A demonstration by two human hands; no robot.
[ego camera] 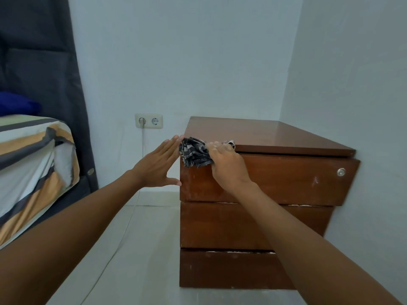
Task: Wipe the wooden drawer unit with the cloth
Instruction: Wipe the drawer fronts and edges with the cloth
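The right hand [229, 164] bunches the checked cloth [195, 154] at the wooden drawer unit's [275, 179] near-left top corner (left hand [157, 167] flat, empty), its front stretching rightward.

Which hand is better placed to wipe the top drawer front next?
The right hand. It already grips the cloth at the upper left corner of the drawer unit, against the top drawer front. The left hand is open and flat against the unit's left side, holding no cloth.
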